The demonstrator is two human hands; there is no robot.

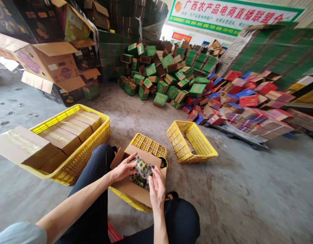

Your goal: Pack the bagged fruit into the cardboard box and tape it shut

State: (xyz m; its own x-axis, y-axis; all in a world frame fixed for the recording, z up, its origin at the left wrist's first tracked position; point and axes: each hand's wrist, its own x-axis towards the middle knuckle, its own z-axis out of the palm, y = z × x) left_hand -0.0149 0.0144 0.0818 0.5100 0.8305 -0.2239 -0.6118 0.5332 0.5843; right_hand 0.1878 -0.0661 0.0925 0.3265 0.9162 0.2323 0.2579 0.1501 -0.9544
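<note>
My left hand and my right hand hold a small clear plastic packet with yellow and dark patterned contents between them. What is inside I cannot make out. The packet is over an open cardboard box, where more dark and yellow-green packets lie. The box rests on a yellow plastic crate between my knees. Both hands have their fingers curved at the packet's two ends, left and right. A round black and yellow object sits at the box's far right corner, partly hidden.
To the left, a long yellow crate holds several taped cartons. Another yellow crate stands ahead on the right. Farther off are heaps of green boxes and red and blue boxes, with large cartons stacked at left.
</note>
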